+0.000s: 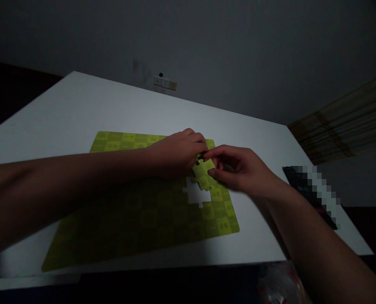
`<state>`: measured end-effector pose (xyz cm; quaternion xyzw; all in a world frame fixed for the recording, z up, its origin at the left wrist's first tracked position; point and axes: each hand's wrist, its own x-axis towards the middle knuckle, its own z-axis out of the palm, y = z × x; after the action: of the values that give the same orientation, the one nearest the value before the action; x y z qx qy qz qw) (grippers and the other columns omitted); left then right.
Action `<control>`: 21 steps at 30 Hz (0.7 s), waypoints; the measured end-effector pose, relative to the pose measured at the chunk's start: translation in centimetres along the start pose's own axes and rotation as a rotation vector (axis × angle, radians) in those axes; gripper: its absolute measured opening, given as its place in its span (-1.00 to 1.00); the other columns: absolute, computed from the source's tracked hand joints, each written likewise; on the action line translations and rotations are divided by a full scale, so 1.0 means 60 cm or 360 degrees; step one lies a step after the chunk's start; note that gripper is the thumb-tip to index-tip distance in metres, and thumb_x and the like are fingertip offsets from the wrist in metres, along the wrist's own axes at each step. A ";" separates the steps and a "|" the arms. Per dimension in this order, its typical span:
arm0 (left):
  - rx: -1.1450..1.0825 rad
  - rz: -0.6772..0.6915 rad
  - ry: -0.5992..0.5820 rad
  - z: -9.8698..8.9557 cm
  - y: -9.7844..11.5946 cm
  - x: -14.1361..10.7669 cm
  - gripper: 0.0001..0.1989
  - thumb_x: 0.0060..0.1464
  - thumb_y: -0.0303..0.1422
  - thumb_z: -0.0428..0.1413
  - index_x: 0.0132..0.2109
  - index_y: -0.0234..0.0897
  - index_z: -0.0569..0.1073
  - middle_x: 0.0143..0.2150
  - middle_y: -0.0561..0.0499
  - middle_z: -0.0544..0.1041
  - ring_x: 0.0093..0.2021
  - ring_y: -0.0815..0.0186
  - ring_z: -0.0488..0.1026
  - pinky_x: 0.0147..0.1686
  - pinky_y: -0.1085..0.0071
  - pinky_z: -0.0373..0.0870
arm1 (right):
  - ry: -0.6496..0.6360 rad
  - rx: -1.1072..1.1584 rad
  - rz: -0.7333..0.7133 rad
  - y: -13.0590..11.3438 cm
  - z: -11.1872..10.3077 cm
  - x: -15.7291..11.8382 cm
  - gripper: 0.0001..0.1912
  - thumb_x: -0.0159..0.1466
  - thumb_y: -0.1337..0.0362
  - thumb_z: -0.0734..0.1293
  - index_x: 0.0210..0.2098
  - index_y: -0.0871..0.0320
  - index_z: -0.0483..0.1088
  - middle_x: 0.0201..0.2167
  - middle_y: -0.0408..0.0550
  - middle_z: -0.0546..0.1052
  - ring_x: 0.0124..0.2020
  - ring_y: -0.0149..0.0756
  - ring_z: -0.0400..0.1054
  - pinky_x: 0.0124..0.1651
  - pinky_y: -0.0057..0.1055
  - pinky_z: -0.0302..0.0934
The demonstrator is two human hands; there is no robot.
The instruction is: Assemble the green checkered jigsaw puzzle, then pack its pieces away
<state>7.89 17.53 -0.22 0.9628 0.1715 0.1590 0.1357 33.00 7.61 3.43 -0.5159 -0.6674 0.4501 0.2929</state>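
Note:
A yellow-green jigsaw puzzle (150,217) with a checkered print lies flat on the white table. Toward its right side is a puzzle-piece-shaped gap (197,193) where white shows through. Just above that gap, a puzzle piece (203,172) sits tilted, overlapping the gap's upper edge. My right hand (238,166) pinches this piece between thumb and fingers from the right. My left hand (179,150) reaches across the puzzle, its fingers curled down beside the right fingertips. The left fingertips are hidden, so what they hold cannot be seen.
The white table (80,101) reaches back to a grey wall with power sockets (165,82). A dark flat object (304,190), partly pixelated, lies on the right side. Clear plastic wrapping (281,283) is below the table's front edge. The room is dim.

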 end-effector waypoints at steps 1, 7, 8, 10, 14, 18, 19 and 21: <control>-0.0004 -0.0004 -0.0004 0.000 0.000 0.000 -0.57 0.46 -0.51 0.07 0.25 -0.19 0.73 0.34 -0.23 0.76 0.31 -0.06 0.59 0.38 0.00 0.49 | 0.0011 -0.0016 -0.0007 0.000 -0.001 0.001 -0.62 0.30 0.18 0.73 0.07 0.07 0.78 -0.31 -0.15 0.63 -0.32 -0.27 0.44 -0.24 -0.29 0.35; -0.0006 -0.0025 -0.0020 -0.001 0.002 0.001 -0.55 0.50 -0.50 0.02 0.28 -0.23 0.73 0.34 -0.25 0.75 0.32 -0.07 0.58 0.37 0.02 0.49 | 0.0024 0.0049 0.0002 0.009 0.000 0.004 -0.61 0.29 0.10 0.77 0.04 0.06 0.78 -0.36 -0.16 0.63 -0.36 -0.27 0.45 -0.29 -0.30 0.38; -0.0008 -0.0019 -0.0018 -0.001 0.002 0.001 -0.55 0.50 -0.50 0.02 0.28 -0.22 0.73 0.34 -0.25 0.75 0.32 -0.07 0.58 0.37 0.01 0.48 | 0.0026 0.0059 0.0001 0.010 0.000 0.004 -0.60 0.28 0.09 0.78 0.04 0.05 0.78 -0.35 -0.15 0.65 -0.36 -0.27 0.46 -0.29 -0.30 0.39; -0.0013 -0.0017 -0.0017 -0.002 0.002 0.001 -0.54 0.49 -0.50 0.04 0.29 -0.18 0.74 0.34 -0.23 0.76 0.31 -0.07 0.58 0.39 0.00 0.47 | 0.0022 0.0084 0.0020 0.009 0.002 0.003 -0.59 0.27 0.08 0.79 0.03 0.05 0.78 -0.37 -0.15 0.66 -0.39 -0.28 0.46 -0.33 -0.31 0.36; -0.0018 -0.0036 -0.0050 -0.005 0.004 0.002 -0.52 0.48 -0.50 0.06 0.32 -0.16 0.75 0.35 -0.21 0.76 0.33 -0.06 0.58 0.43 0.01 0.43 | -0.0015 0.0123 0.0121 0.003 0.004 -0.001 -0.64 0.30 0.07 0.79 -0.03 0.06 0.76 -0.51 -0.23 0.56 -0.51 -0.35 0.33 -0.43 -0.35 0.20; -0.0021 -0.0029 -0.0052 -0.006 0.004 0.001 -0.54 0.51 -0.48 0.06 0.31 -0.14 0.76 0.37 -0.21 0.76 0.35 -0.06 0.57 0.45 0.00 0.43 | -0.0079 0.0139 0.0178 -0.003 0.006 -0.003 -0.69 0.33 0.06 0.76 -0.06 0.04 0.74 -0.54 -0.25 0.55 -0.54 -0.35 0.33 -0.46 -0.37 0.16; -0.0022 -0.0028 -0.0047 -0.005 0.004 0.001 -0.54 0.50 -0.48 0.06 0.31 -0.13 0.76 0.37 -0.20 0.75 0.35 -0.06 0.57 0.45 0.00 0.43 | -0.0095 0.0145 0.0191 -0.004 0.007 -0.003 -0.69 0.33 0.06 0.75 -0.07 0.04 0.74 -0.52 -0.23 0.58 -0.53 -0.34 0.36 -0.46 -0.37 0.17; -0.0022 -0.0017 -0.0036 -0.003 0.002 0.000 -0.55 0.50 -0.47 0.07 0.30 -0.12 0.76 0.36 -0.20 0.76 0.34 -0.06 0.57 0.45 -0.01 0.44 | -0.0129 0.0157 0.0215 -0.006 0.008 -0.003 -0.68 0.32 0.06 0.75 -0.06 0.03 0.73 -0.48 -0.19 0.63 -0.50 -0.31 0.41 -0.44 -0.36 0.22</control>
<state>7.85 17.46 -0.03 0.9626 0.1740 0.1486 0.1452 32.48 7.29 3.59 -0.5260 -0.6194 0.5217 0.2598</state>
